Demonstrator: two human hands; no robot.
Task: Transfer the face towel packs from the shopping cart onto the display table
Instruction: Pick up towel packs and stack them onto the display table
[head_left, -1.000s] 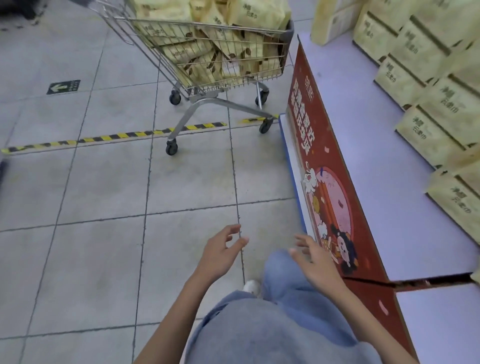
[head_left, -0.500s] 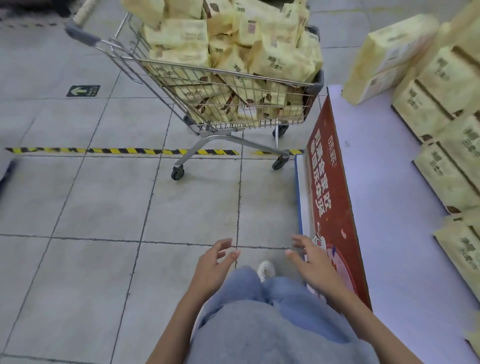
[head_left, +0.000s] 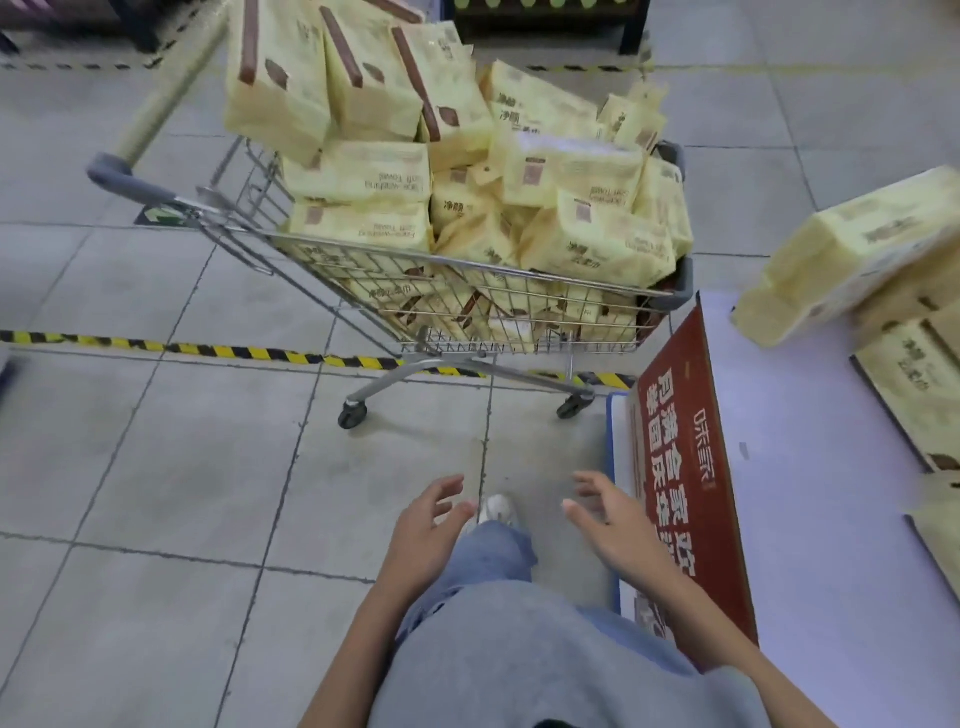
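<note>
Yellow towel packs (head_left: 467, 208) heap above the rim of the cart (head_left: 684, 278), well ahead of the left hand (head_left: 423, 525) and right hand (head_left: 613, 525), both empty with fingers loosely spread. This looks like the approach step. Next, grip a top pack and carry it to the bare near edge of the table (head_left: 805, 493).

Grey tiled floor (head_left: 156, 467), dark grout lines. Yellow-black hazard tape (head_left: 234, 353) runs from 9 o'clock toward centre; second strip (head_left: 78, 66) at 11. Green arrow floor sticker (head_left: 161, 214) at 10. Dark shelving unit (head_left: 545, 21) at 12. Flat, even light.

shop | shopping cart (head_left: 467, 291) | display table (head_left: 810, 519) | red promo sign (head_left: 685, 467)
</note>
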